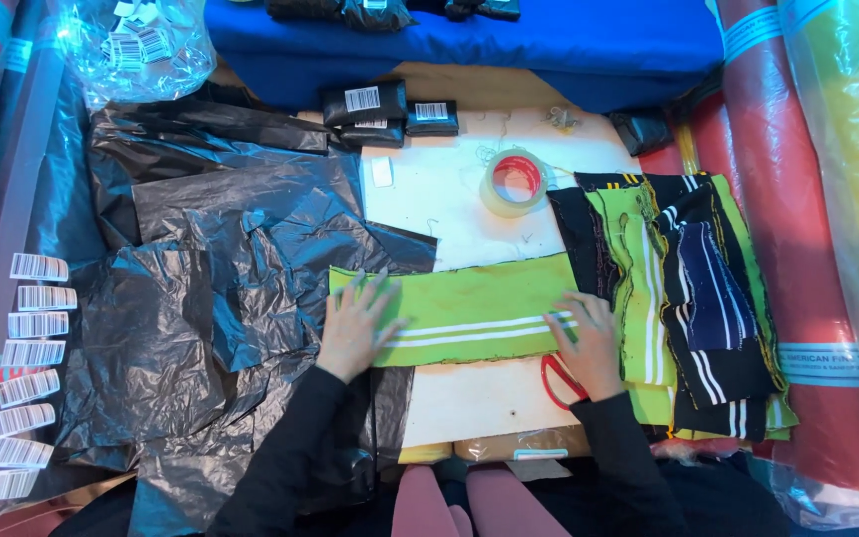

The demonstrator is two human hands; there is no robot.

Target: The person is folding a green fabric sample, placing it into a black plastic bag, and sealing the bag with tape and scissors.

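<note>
Both hands pressed flat on a green knit strip.

The left hand [355, 328] lies open, fingers spread, on the left end of the strip [459, 310]; the right hand [589, 343] lies open on its right end, over the white stripes. Neither grips anything. The strip runs flat across the table [449, 214] near its front edge, between the two hands. Red scissors [557, 383] lie partly under the right hand. A stack of striped knit pieces [688, 298] sits at the right edge, touching the strip. A tape roll [514, 182] lies behind the strip. Black plastic bags [201, 288] cover the left side, barcode labels [27, 383] beyond them. Fabric rolls [827, 199] flank the table.
</note>
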